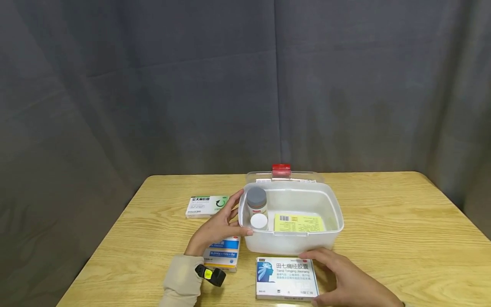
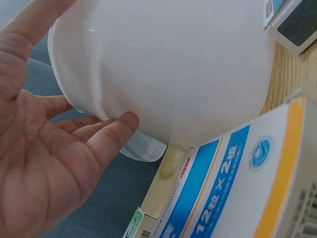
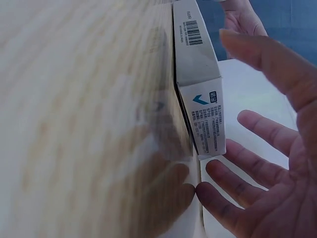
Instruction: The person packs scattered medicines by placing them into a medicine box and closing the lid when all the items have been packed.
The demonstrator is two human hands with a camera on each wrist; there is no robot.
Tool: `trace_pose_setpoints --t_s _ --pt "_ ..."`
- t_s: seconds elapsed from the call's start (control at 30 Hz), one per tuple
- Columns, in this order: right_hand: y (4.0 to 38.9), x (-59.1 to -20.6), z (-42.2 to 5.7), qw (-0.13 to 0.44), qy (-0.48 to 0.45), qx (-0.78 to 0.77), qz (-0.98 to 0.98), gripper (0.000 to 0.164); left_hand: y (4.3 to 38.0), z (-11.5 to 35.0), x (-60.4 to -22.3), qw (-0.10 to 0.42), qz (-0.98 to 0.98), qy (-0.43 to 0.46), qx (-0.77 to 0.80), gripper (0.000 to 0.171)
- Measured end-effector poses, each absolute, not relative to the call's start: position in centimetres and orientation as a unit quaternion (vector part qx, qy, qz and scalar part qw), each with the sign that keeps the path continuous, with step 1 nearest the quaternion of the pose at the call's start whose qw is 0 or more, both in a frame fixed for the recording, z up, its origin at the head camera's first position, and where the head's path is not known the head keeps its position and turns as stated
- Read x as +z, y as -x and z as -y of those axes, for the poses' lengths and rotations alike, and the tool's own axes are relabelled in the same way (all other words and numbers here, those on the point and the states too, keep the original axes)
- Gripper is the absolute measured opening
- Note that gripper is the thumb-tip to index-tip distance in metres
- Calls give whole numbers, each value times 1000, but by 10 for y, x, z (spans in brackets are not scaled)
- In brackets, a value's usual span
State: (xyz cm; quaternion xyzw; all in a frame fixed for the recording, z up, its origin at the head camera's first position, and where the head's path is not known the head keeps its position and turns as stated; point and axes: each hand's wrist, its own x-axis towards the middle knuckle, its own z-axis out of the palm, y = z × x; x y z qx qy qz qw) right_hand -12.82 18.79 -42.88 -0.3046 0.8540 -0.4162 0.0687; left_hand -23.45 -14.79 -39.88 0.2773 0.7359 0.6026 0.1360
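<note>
My left hand (image 1: 218, 228) holds the left end of a white plastic box (image 1: 291, 243), thumb at the front rim and fingers along the wall. In the left wrist view its fingertips (image 2: 130, 120) meet the outer wall. Inside the box stand a grey-capped bottle (image 1: 256, 200) and a white-capped bottle (image 1: 258, 221), beside a yellow medicine box (image 1: 298, 222). My right hand (image 1: 347, 279) is spread around the right end of a white-and-blue medicine box (image 1: 287, 279) lying on the table. Its thumb and fingers stay uncurled at that box's corners.
A blue-and-white medicine box (image 1: 224, 253) with an orange stripe lies beneath my left wrist. Farther back is a white-and-green medicine box (image 1: 206, 206). Behind the plastic box shows a clear lid (image 1: 303, 176) with a red latch (image 1: 281, 169). A dark curtain hangs behind the wooden table (image 1: 395, 230).
</note>
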Motion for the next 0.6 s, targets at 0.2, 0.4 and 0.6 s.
trace_pose_setpoints --t_s 0.2,0.4,0.6 --pt "130 -428 -187 111 287 -432 -848 76 234 148 -399 133 -734 -286 601 104" --pt "132 -428 -187 141 285 -454 -832 72 233 148 -398 135 -724 -291 611 105" --pt "134 -428 -186 141 303 -467 -818 68 234 147 -396 139 -727 -288 608 105"
